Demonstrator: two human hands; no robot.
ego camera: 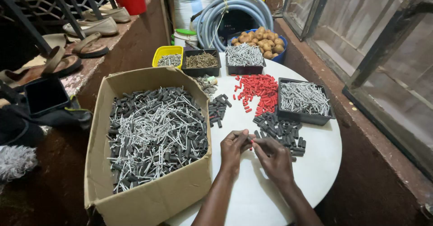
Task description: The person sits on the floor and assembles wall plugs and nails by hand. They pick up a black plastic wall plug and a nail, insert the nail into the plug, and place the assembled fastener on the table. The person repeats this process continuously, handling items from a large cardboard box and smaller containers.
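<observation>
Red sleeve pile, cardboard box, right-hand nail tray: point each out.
red sleeve pile [258, 90], head view, middle of the heap.
cardboard box [153, 199], head view, bare front wall.
right-hand nail tray [303, 117], head view, dark front wall.

Two bare forearms with no sleeves, left hand [233, 147] and right hand [274, 158] ungloved, short unpainted nails, above the round white bench [270, 194]
</observation>
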